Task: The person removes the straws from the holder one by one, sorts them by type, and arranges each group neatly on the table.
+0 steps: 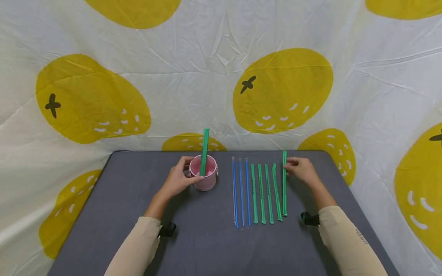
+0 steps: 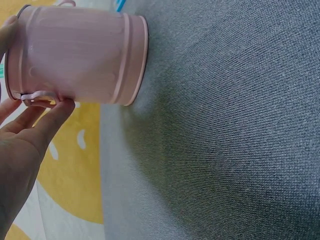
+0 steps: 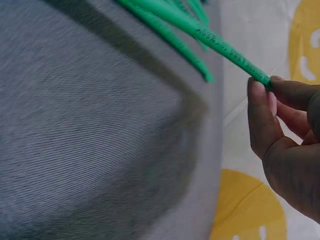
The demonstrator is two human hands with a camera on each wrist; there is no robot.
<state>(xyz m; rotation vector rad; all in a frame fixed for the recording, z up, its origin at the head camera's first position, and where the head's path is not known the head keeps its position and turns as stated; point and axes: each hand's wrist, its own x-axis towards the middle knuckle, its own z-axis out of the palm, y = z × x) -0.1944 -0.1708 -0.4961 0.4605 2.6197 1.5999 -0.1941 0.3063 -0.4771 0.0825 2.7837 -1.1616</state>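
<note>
My left hand (image 1: 177, 179) holds a small pink bucket (image 1: 205, 183) at its left side, thumb near the front rim and fingers by the handle ear. One green paper-wrapped straw (image 1: 204, 151) stands in the bucket, its top rising well above the rim. At the right, my right hand (image 1: 303, 170) pinches another green wrapped straw (image 3: 225, 49) between thumb and fingertips. That straw is raised off the table, its shadow falling apart from it in the right wrist view. Left of it lies a row of several green wrapped straws (image 1: 261, 193).
Three blue straws (image 1: 241, 191) in clear wrappers lie between the bucket and the green row. The dark grey table (image 1: 207, 245) ends at the back against a white cloth (image 1: 193, 99) printed with yellow fruit.
</note>
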